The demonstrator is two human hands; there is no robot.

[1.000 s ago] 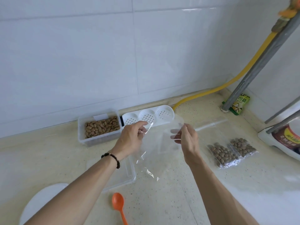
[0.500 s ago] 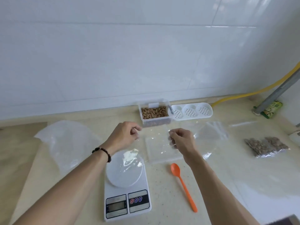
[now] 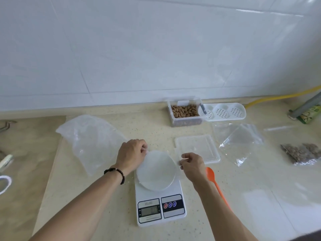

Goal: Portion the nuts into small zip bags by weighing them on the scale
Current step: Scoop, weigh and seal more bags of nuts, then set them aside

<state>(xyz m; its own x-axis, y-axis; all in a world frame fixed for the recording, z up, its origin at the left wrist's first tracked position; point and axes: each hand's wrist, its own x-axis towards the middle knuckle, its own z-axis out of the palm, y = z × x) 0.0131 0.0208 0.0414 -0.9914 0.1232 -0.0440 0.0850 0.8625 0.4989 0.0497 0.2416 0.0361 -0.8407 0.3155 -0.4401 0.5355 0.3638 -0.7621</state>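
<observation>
Both hands have come down from mid-air and now hold an empty clear zip bag [image 3: 157, 168] spread over the scale [image 3: 159, 197] platform. The left hand [image 3: 132, 154] pinches one edge, the right hand [image 3: 191, 164] the other. Almonds wait in an open container [image 3: 185, 112] beyond the right hand; an orange spoon [image 3: 217, 184] lies just beside it. Filling likely comes next.

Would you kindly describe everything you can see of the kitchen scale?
The kitchen scale is a white plastic slab lying flat on the beige counter, its round weighing plate toward the wall. Its near end has a small grey display, digits unreadable, beside a dark panel with three round buttons. The left hand and right hand pinch a clear zip bag over the plate.
</observation>
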